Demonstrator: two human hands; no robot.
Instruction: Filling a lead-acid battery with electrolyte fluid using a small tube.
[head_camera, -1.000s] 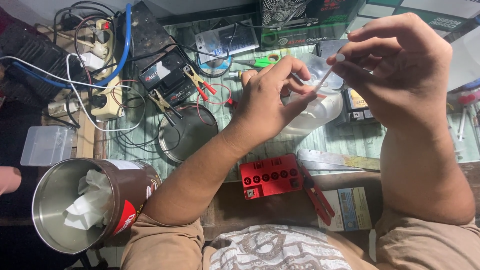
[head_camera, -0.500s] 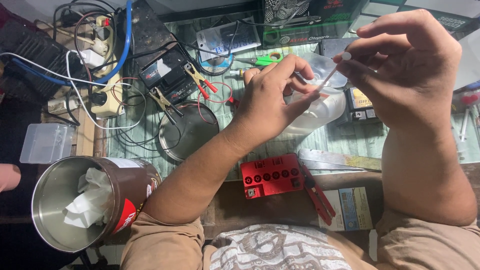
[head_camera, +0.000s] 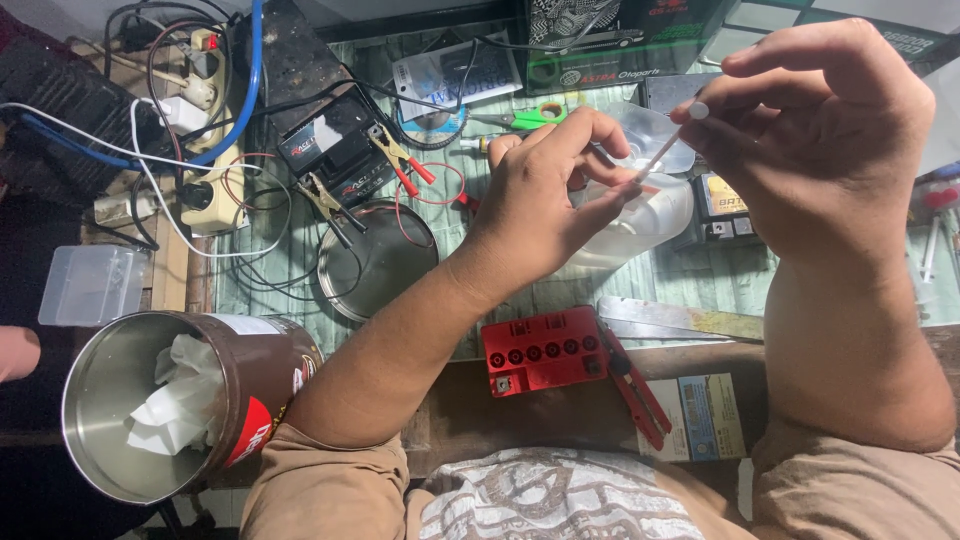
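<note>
Head view shows the right hand (head_camera: 820, 130), upper right of the frame, with fingers closed together on the top of a thin white tube (head_camera: 668, 145). This tube slants down to the left hand (head_camera: 545, 195) at the centre, whose thumb and fingers pinch around its lower end. Just behind both hands lies a clear plastic container (head_camera: 640, 215). Below the left wrist a red battery cover (head_camera: 545, 350) rests at the bench edge. A round metal dish (head_camera: 375, 265) is left of centre, and a brown tin (head_camera: 180, 400) with crumpled tissue stands at lower left
</note>
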